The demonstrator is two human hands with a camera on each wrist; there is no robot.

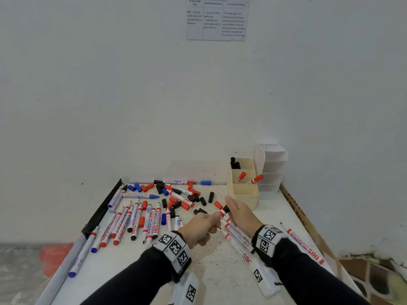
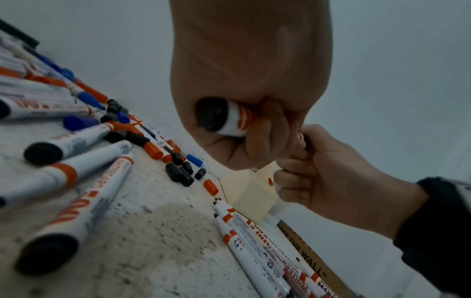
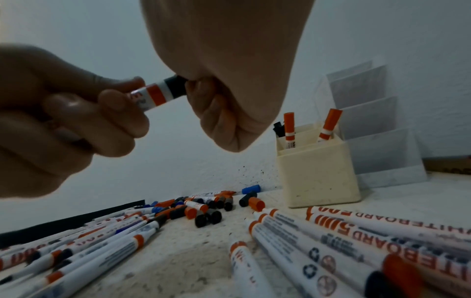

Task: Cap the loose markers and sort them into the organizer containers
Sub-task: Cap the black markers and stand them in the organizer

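Note:
My left hand [image 1: 207, 223] grips the barrel of a white marker [image 3: 153, 96] with red bands, held above the table's middle. Its black rear end [image 2: 211, 114] shows in the left wrist view. My right hand [image 1: 235, 210] pinches the black cap [image 3: 174, 86] sitting on the marker's tip. The cream organizer [image 1: 244, 194] stands just beyond the hands, with two red-capped markers [image 1: 241, 176] in its middle compartment and black-capped ones [image 1: 234, 162] at the back. Several uncapped markers [image 1: 141, 223] and loose caps [image 1: 198, 199] in red, black and blue lie to the left.
A translucent white tiered organizer [image 1: 272, 166] stands against the wall behind the cream one. More markers [image 1: 237, 238] lie under my right wrist. A black strip [image 1: 103, 210] borders the table's left edge, and a printed cardboard [image 1: 297, 210] runs along the right edge.

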